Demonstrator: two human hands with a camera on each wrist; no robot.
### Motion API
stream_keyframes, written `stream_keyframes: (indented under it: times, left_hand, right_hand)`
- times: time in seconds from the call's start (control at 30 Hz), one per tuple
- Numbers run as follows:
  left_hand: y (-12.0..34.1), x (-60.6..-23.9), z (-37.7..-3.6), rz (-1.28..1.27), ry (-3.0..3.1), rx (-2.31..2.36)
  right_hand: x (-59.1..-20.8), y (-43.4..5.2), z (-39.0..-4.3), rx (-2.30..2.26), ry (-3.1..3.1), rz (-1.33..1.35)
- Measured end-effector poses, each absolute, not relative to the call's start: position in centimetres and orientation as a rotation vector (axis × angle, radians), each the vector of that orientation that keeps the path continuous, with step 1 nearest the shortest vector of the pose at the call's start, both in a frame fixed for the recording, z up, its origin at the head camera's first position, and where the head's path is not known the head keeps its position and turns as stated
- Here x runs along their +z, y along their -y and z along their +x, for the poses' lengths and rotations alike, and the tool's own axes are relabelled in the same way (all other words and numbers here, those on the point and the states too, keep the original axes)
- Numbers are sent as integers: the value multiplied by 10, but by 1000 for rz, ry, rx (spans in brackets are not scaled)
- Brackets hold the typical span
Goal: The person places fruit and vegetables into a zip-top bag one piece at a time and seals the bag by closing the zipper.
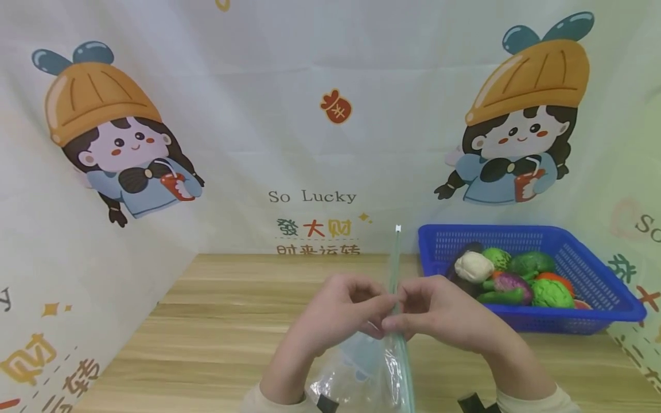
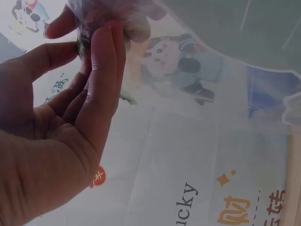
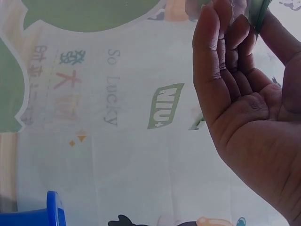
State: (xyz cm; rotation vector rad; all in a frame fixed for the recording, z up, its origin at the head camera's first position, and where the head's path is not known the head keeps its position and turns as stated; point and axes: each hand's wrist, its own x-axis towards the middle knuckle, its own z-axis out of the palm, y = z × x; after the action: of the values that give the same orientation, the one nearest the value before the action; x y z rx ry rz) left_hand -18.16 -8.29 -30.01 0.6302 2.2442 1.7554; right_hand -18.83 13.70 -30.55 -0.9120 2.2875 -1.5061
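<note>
A clear plastic zip bag [image 1: 356, 358] with a pale green zip strip [image 1: 395, 269] stands upright between the two hands. A small white slider [image 1: 398, 228] sits at the strip's far end. From the left side, my left hand [image 1: 346, 310] pinches the bag's edge at the strip. My right hand [image 1: 444, 312] pinches the same strip from the right, its fingertips close to the left ones. In the left wrist view, the see-through film [image 2: 188, 84] spreads beside the left hand. The right wrist view shows large green print [image 3: 94, 14] on the bag.
A blue plastic basket [image 1: 609, 304] holding several vegetables, among them a white cauliflower [image 1: 474, 267], stands at the right on the wooden table [image 1: 217, 338]. A printed cloth [image 1: 248, 126] with cartoon figures hangs behind and along both sides.
</note>
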Motion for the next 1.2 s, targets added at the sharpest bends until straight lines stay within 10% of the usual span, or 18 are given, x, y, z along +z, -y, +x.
stream_keyframes:
  times: [1.2]
  left_hand:
    - [154,-282,-184,165,-3237,1099]
  right_hand:
    - [-298,-167,-203,-1266,-2847,-388]
